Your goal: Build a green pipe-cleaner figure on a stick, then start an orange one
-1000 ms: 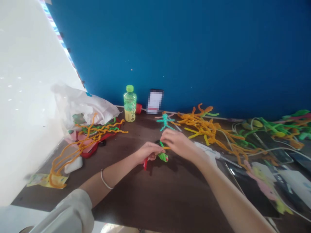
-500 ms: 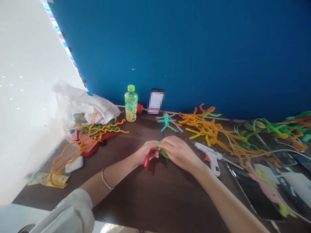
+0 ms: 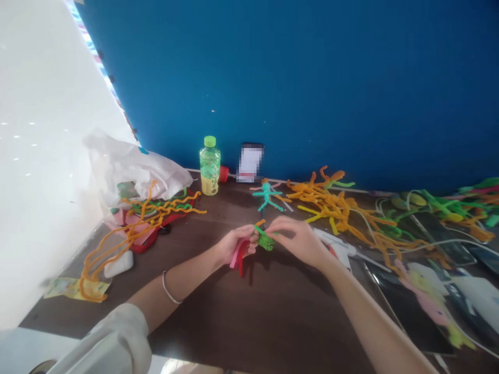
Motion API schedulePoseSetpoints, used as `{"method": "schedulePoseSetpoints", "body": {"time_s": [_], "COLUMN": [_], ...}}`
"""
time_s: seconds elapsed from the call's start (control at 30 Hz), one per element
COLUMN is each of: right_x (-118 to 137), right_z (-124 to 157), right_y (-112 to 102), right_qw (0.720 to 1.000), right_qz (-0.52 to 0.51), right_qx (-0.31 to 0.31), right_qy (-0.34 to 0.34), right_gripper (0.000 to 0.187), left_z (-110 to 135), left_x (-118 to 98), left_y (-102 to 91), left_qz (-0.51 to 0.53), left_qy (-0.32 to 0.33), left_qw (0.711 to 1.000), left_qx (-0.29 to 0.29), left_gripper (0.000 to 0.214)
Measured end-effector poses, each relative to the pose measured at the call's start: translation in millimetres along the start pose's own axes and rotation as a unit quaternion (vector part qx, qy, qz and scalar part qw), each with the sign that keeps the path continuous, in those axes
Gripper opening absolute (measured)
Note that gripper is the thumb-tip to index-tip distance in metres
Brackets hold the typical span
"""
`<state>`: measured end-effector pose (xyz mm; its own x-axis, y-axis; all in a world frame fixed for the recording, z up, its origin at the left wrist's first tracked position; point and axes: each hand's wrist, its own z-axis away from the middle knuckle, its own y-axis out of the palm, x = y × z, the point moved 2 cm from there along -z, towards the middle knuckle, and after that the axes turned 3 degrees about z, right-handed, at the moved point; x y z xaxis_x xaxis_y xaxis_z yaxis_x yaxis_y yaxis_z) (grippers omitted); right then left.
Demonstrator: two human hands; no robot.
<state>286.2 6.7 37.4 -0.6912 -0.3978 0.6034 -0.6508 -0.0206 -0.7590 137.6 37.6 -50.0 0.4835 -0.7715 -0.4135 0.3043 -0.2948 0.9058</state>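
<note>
My left hand (image 3: 236,245) is closed around a small figure of bent pipe cleaners. Red and pink pipe cleaner ends (image 3: 239,258) hang below its fingers. The figure's coiled green part (image 3: 266,241) sticks out to the right of these fingers, with a short orange tip (image 3: 260,223) above it. My right hand (image 3: 294,239) pinches the end of a green pipe cleaner (image 3: 268,231) that runs across from the left fingertips. Behind both hands, a turquoise pipe cleaner figure (image 3: 267,195) with spread limbs lies on the table.
A green-capped bottle (image 3: 210,169) and a phone (image 3: 250,162) stand near the blue wall. Orange pipe cleaners (image 3: 335,205) are heaped at right. A glue gun (image 3: 338,249) and a dark tablet (image 3: 405,306) lie by my right forearm. Wavy orange pipe cleaners (image 3: 132,234) lie left.
My right hand has drawn back a little to the right, pulling the green strand out straight. More of the green coil, the orange tip and the red ends now shows.
</note>
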Motion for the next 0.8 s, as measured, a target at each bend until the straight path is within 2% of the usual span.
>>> {"method": "schedulePoseSetpoints", "body": {"time_s": [0.1, 0.27, 0.43, 0.63, 0.8], "right_x": [-6, -17, -20, -4, 15], "right_z": [-4, -10, -16, -26, -28], "right_y": [-2, -1, 2, 4, 8], "right_qw": [0.998, 0.984, 0.967, 0.975, 0.994], "right_qz": [-0.03, -0.107, -0.166, -0.11, -0.013], "right_qx": [0.023, 0.069, 0.056, 0.063, 0.016], "right_qy": [0.059, 0.126, 0.185, 0.181, 0.103], "right_gripper": [0.01, 0.018, 0.02, 0.011, 0.012], "left_z": [0, 1, 2, 1, -1], "left_x": [1, 1, 1, 4, 5], "left_y": [1.2, 2.3, 2.3, 1.4, 0.5], "left_qz": [-0.02, -0.071, -0.147, -0.236, -0.239], "left_qy": [-0.001, 0.015, 0.005, 0.019, 0.03], "left_qw": [1.0, 0.997, 0.988, 0.969, 0.967], "left_qx": [-0.007, -0.028, -0.036, -0.074, -0.087], "left_gripper": [0.016, 0.025, 0.027, 0.027, 0.027]}}
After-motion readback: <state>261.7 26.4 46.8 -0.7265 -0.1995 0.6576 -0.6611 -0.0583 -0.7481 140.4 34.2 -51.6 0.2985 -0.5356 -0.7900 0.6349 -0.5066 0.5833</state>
